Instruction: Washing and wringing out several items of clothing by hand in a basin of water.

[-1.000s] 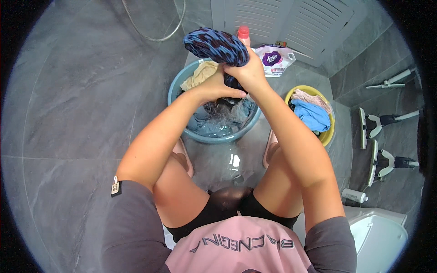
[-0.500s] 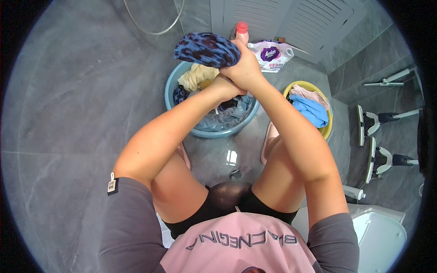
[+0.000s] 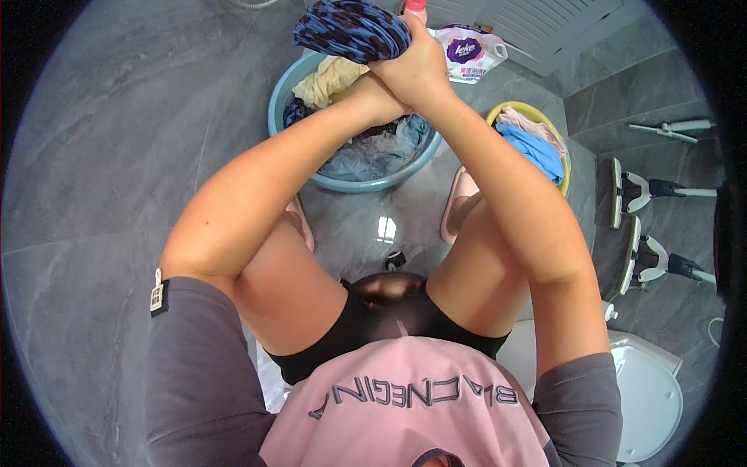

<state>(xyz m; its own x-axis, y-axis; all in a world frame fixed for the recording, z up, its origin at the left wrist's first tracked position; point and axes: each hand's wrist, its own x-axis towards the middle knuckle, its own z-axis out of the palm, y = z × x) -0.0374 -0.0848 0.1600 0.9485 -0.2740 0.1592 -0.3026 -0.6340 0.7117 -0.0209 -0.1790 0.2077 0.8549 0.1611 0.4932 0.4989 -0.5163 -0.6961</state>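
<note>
A bunched blue-and-black patterned cloth point(image 3: 350, 31) is raised above the far side of the blue basin point(image 3: 366, 185). My right hand point(image 3: 416, 66) is wrapped round it, and the folded part sticks out to the left. Just below, my left hand point(image 3: 377, 101) is closed at the lower part of the same cloth, pressed close to the right wrist; its fingers are mostly hidden. In the basin lie a cream cloth point(image 3: 331, 82), another patterned piece point(image 3: 296, 113) and a soaked grey-blue garment point(image 3: 369, 156) in water.
A yellow basin point(image 3: 566, 175) with a blue cloth point(image 3: 533, 152) and a pink cloth stands to the right. Behind are a white-and-purple pouch point(image 3: 471, 58) and a pink bottle point(image 3: 415, 8). Mop heads point(image 3: 634, 191) line the right wall; my pink slippers point(image 3: 459, 198) flank the basin.
The view has shifted, so the basins and pouch sit higher in it. Both hands still grip the patterned cloth, which now shows tighter lengthwise folds.
</note>
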